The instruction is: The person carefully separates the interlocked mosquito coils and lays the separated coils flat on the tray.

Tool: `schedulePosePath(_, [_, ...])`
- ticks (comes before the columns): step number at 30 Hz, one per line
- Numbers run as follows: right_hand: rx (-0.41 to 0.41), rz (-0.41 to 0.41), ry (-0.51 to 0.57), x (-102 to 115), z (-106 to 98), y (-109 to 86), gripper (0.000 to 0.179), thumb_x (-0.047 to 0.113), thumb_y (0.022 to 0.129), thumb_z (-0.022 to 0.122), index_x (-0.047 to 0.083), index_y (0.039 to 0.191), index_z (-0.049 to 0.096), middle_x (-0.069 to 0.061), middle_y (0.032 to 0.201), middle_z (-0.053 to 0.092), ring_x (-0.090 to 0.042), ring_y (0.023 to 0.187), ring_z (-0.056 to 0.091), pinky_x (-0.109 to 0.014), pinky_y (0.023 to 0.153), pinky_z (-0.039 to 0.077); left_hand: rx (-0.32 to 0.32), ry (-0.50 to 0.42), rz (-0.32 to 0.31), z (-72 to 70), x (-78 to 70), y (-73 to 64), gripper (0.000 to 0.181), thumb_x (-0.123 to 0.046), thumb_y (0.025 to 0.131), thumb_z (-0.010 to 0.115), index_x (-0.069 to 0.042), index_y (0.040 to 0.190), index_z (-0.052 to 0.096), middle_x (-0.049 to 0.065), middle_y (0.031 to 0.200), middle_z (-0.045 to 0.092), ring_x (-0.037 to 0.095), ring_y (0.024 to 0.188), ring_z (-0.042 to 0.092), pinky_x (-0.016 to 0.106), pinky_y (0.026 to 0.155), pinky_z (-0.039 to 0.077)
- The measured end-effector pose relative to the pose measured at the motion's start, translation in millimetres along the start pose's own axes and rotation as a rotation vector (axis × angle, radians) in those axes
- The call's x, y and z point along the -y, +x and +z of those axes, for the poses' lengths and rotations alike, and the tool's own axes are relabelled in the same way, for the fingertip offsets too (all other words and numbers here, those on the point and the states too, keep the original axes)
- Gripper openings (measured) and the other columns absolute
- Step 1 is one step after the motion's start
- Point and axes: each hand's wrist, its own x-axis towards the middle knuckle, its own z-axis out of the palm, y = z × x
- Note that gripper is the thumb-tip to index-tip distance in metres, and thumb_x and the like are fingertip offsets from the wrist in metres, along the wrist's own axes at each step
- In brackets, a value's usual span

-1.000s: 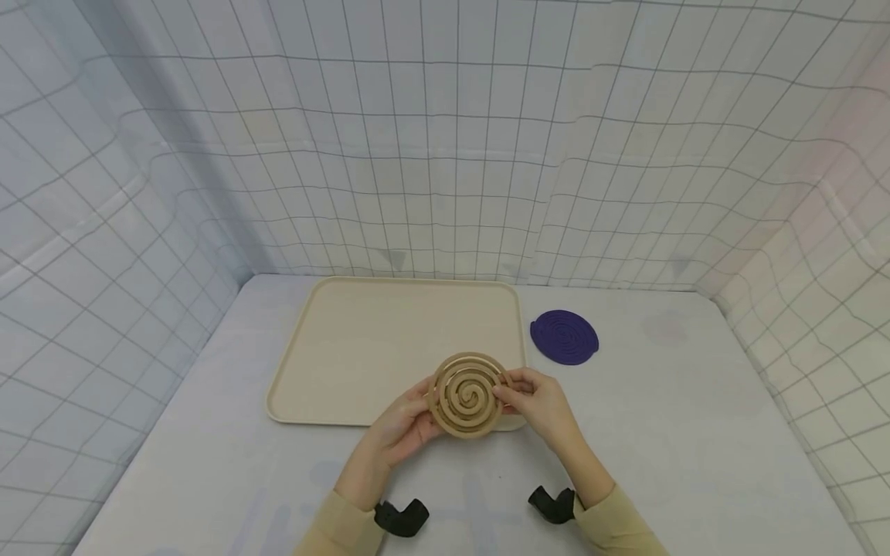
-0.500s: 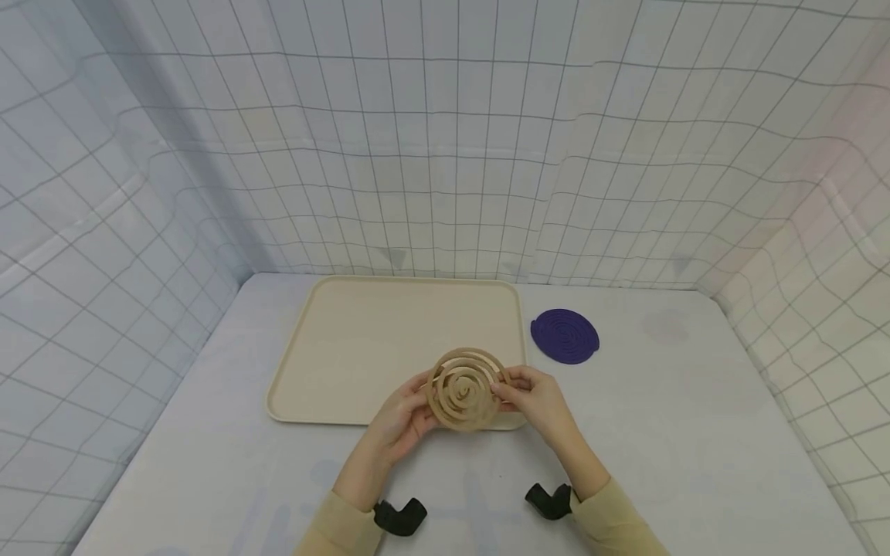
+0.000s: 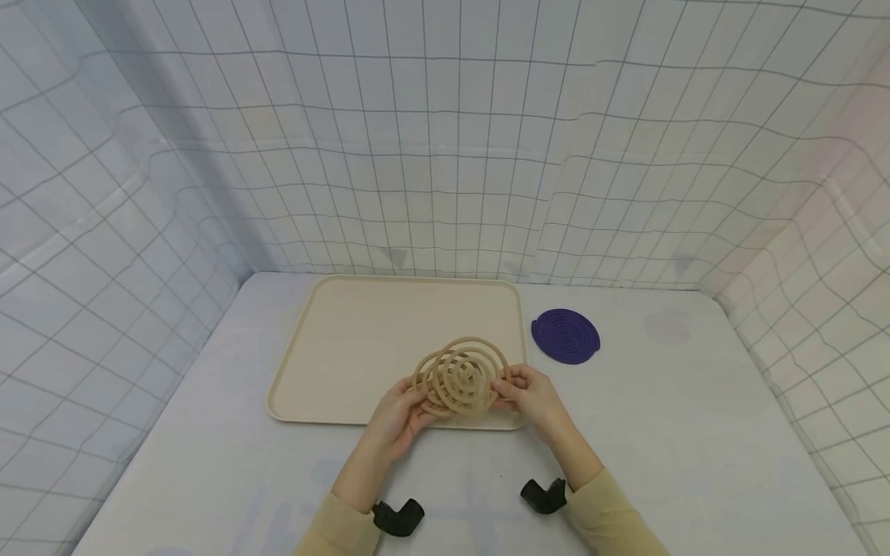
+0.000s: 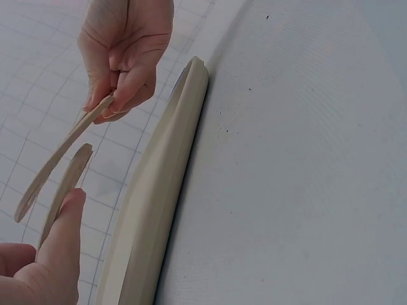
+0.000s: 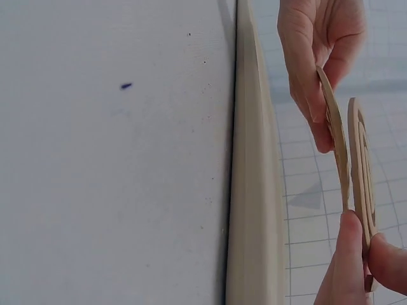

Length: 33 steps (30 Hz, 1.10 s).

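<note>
Two tan spiral mosquito coils overlap above the near right part of the beige tray (image 3: 361, 340). My left hand (image 3: 395, 417) holds the lower-left coil (image 4: 63, 184) by its edge. With thumb and fingers, my right hand (image 3: 535, 400) pinches the other coil (image 5: 357, 165), which sits nearer the viewer and slightly higher in the head view. Both wrist views show the two coils edge-on, a narrow gap between them over part of their length. Their spirals cross each other in the head view.
A purple spiral coil disc (image 3: 565, 337) lies flat on the white table (image 3: 667, 432), just right of the tray. Black devices (image 3: 399, 517) are strapped at both wrists. White gridded curtains (image 3: 459, 154) stand behind and on both sides.
One single tan disc has come apart into two coils, shifted against each other. The left one moved left, the right one up and right. The tray and purple disc stayed put.
</note>
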Motion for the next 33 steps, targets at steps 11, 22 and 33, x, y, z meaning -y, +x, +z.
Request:
schedulePosePath(11, [-0.052,0.015,0.041,-2.9,2.3,2.7,0.031,-0.006,0.094,0.056,-0.012,0.122,0.046,-0.013,0.095,0.063,-0.010,0.073,0.065,-0.022,0.066,0.058,-0.076,0.053,0.010,-6.7,-1.1,0.6,0.036,0.003,0.102,0.035,0.013,0.136,0.029,0.010,0.115,0.058,0.008,0.095,0.062,0.019,0.080,0.055])
schedulePosePath(22, [-0.064,0.024,0.006,-5.6,-3.3,4.6,0.034,-0.009,0.090,0.058,-0.012,0.121,0.043,-0.012,0.093,0.060,-0.011,0.067,0.064,-0.021,0.063,0.057,-0.163,0.192,0.001,-21.0,-9.5,2.4,0.032,0.002,0.102,0.037,0.014,0.132,0.032,0.020,0.128,0.049,0.010,0.102,0.058,0.019,0.080,0.053])
schedulePosePath(33, [-0.061,0.038,-0.029,-6.8,-8.0,3.6,0.036,-0.008,0.090,0.060,-0.011,0.122,0.045,-0.017,0.100,0.061,-0.012,0.071,0.065,-0.023,0.065,0.058,-0.268,0.440,0.009,-34.7,-17.5,5.4,0.033,-0.005,0.102,0.046,0.013,0.129,0.040,0.007,0.099,0.056,0.007,0.075,0.051,0.017,0.061,0.043])
